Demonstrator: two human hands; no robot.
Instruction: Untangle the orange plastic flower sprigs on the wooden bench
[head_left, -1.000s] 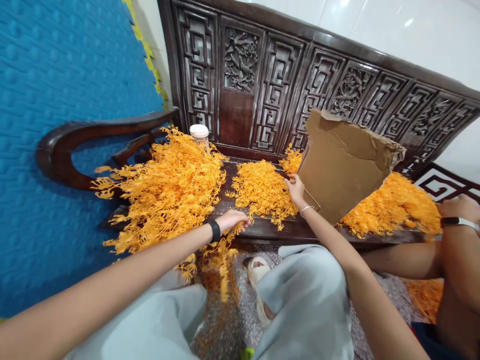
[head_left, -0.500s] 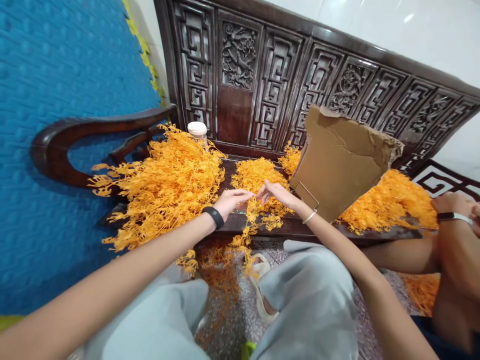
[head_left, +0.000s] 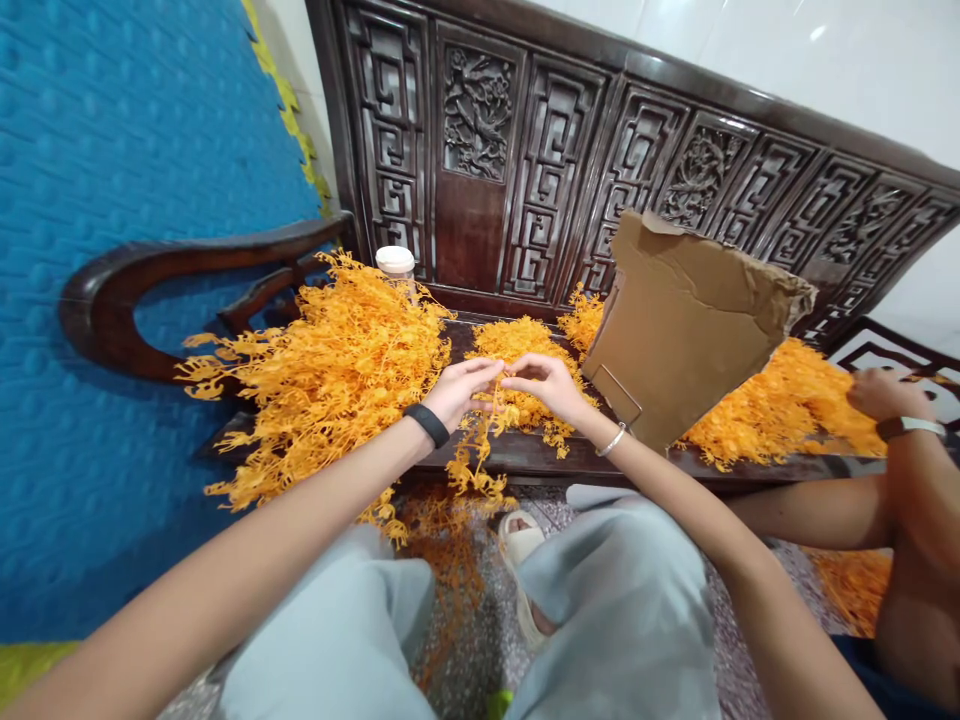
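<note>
My left hand (head_left: 466, 388), with a black band at the wrist, pinches the top of an orange strand (head_left: 480, 455) that hangs in front of the bench edge. Close beside it, my right hand (head_left: 551, 385) has thumb and index finger pressed together near the same spot; what lies between them is too small to make out. Behind both hands lies a small orange pile (head_left: 517, 335) on the dark bench. A large orange bunch (head_left: 352, 370) rests to the left of my hands.
A brown cardboard piece (head_left: 682, 320) with a wire loop leans at the right. Behind it spreads another orange pile (head_left: 787, 400). A white-lidded jar (head_left: 395, 262) stands by the carved backrest (head_left: 472, 230). At far right are a person's arms (head_left: 911, 440). Orange scraps (head_left: 450, 560) litter the floor.
My fingertips have come together slightly higher, and my right fingers have closed into a pinch. The hanging strand has swung left. The other person's hand has shifted up and left.
</note>
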